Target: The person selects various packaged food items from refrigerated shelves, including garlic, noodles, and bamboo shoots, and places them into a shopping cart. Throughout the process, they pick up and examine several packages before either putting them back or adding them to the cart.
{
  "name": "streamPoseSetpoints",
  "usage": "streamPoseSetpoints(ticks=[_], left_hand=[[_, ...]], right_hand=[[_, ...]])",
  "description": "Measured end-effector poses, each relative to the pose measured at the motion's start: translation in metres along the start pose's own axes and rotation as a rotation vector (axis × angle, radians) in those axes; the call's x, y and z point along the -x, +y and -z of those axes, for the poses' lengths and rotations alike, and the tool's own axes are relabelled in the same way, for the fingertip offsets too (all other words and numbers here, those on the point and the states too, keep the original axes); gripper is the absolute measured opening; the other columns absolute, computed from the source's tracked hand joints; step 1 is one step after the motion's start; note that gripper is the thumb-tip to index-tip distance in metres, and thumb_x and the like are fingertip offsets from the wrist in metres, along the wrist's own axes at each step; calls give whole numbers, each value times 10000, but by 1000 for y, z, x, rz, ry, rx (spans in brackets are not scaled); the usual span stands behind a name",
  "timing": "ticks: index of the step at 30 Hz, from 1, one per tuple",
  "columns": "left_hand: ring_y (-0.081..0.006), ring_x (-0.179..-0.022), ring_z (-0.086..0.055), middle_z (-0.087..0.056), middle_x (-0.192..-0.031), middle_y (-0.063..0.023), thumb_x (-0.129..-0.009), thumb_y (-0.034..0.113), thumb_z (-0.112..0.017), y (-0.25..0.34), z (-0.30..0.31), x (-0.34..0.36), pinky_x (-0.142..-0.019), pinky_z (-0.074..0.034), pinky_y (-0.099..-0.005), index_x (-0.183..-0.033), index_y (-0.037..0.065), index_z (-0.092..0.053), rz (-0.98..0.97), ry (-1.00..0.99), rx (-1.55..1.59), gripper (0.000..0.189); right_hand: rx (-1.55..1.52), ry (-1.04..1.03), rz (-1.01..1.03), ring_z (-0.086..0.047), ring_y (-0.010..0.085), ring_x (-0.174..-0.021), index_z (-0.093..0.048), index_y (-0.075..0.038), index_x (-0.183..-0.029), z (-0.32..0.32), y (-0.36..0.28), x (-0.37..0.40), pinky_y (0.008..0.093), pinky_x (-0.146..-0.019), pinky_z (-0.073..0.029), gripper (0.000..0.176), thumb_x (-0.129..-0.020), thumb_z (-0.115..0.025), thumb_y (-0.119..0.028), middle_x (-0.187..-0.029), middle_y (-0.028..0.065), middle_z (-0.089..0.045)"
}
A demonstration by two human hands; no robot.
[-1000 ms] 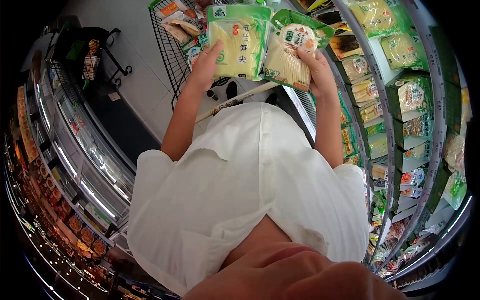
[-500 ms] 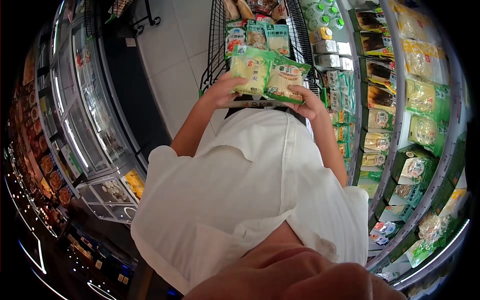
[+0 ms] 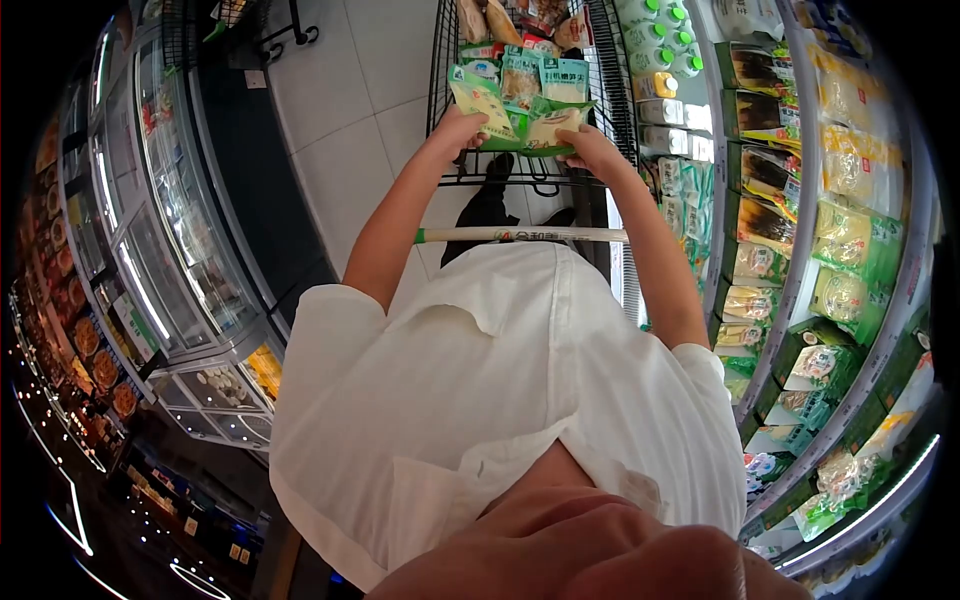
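Head view: the person looks down past a white shirt [image 3: 500, 380] at both arms, which are stretched forward over the handle bar [image 3: 520, 235] of a wire shopping cart [image 3: 437, 70].

The left hand [image 3: 455, 132] grips a yellow packet [image 3: 478, 98] by its near lower corner. Its fingers are curled tight on that edge. The packet rises up and away from them, tilted to the left, with its printed face toward the camera.

The right hand [image 3: 590, 150] clamps a green packet [image 3: 553, 122] by its near right edge, fingers closed on it. That packet stretches leftward from the hand. The two packets meet and overlap midway between the hands. The fingers are too small here to tell the thumb from the rest on either hand.

Both packets are held in the air above the near end of the cart's basket, just over other packets [image 3: 545, 75] lying inside it. Whether they touch those packets cannot be told. Farther along the basket lie pale brown wrapped goods [image 3: 490, 15]. Dark trousers [image 3: 490, 205] show below the handle bar, between the arms.

To the right, close beside the right arm, stand chiller shelves [image 3: 800, 200] packed with bagged goods in green and yellow wrappers. Bottles with green caps [image 3: 660, 20] stand at the far end. To the left, across a pale tiled floor [image 3: 340, 120], a row of glass-fronted freezer cabinets [image 3: 170, 250] runs along the aisle, well apart from the cart.
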State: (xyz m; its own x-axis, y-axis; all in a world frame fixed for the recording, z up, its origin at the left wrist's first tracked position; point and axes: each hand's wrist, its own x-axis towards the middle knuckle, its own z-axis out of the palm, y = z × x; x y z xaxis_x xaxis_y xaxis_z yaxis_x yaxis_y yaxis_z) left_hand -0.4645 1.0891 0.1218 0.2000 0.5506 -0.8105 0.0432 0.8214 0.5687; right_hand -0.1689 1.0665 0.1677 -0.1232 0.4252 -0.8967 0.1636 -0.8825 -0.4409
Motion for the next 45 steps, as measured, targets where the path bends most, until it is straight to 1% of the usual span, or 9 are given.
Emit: streamPoseSetpoints(ticks=[2,6,7,12,18,24,32,38,45], left_hand=[[-93,-746,-668,-738,-1106,-89,-1050,109,-623,1,1,-37,-564,-537,-237,-1365,23,-582,5,78,-35,329],[-353,-1247,-684,-598,-1477,-289,-1018,121,-639,30,-11,-42,-985,-583,-433,-1557,-78,-408,-108,447,-211,619],[-388,-1340,-634,-659,-1384,-276,-1013,88,-605,31,-15,-43,-1039,-547,-428,-1464,-71,-491,-132,519,-186,492],[-331,-1296,-666,-666,-1388,-266,-1050,143,-583,19,5,-24,-1092,-507,-393,-1536,-73,-440,-331,386,-310,551],[-290,-1241,-684,-683,-1374,-218,-1087,210,-585,-13,18,68,-1062,-517,-408,-1563,-48,-430,-316,354,-126,563],[-336,-1235,-658,-673,-1391,-232,-1096,277,-594,-78,16,108,-1117,-451,-446,-1519,-9,-527,-406,259,-452,515],[-339,-1462,-492,-634,-1481,-129,-1063,399,-622,-110,-19,126,-1212,-210,-716,-1455,106,-616,-696,242,-1203,489],[-373,-1431,-512,-642,-1462,-164,-1063,425,-626,-109,-32,128,-1234,-227,-652,-1465,82,-616,-745,206,-1224,529],[-401,-1340,-576,-678,-1382,-206,-1078,369,-613,-84,-38,133,-1219,-298,-557,-1415,27,-646,-848,237,-1241,481]], right_hand=[[112,33,12,-702,144,-784,-598,-30,-1297,0,-6,-38,272,-658,-583,391,-1036,-714,-297,-1075,57,-717],[273,135,-25,-702,193,-703,-641,19,-1201,-13,-34,-95,324,-542,-574,345,-995,-757,-232,-1029,100,-709],[276,136,7,-692,194,-680,-639,24,-1209,-18,-39,-105,327,-525,-561,353,-993,-756,-229,-994,104,-706],[389,112,92,-656,203,-610,-629,55,-1205,-54,-74,-127,347,-475,-523,372,-985,-755,-218,-896,123,-685],[547,235,276,-764,450,-964,-632,78,-1307,-81,-25,-191,507,-893,-603,526,-973,-682,-326,-1180,319,-747],[894,245,412,-713,437,-1132,-658,-55,-1359,-41,22,-65,525,-957,-574,401,-1016,-652,-261,-1238,228,-746],[975,771,979,-678,357,-1180,-714,-58,-1272,37,138,117,484,-1043,-527,315,-996,-706,-211,-1263,136,-727],[925,888,1029,-689,273,-871,-721,-110,-910,38,179,126,415,-825,-536,238,-971,-676,-335,-879,57,-698],[908,972,1146,-661,257,-798,-658,-140,-789,40,169,112,404,-768,-517,262,-947,-683,-348,-773,43,-628]])
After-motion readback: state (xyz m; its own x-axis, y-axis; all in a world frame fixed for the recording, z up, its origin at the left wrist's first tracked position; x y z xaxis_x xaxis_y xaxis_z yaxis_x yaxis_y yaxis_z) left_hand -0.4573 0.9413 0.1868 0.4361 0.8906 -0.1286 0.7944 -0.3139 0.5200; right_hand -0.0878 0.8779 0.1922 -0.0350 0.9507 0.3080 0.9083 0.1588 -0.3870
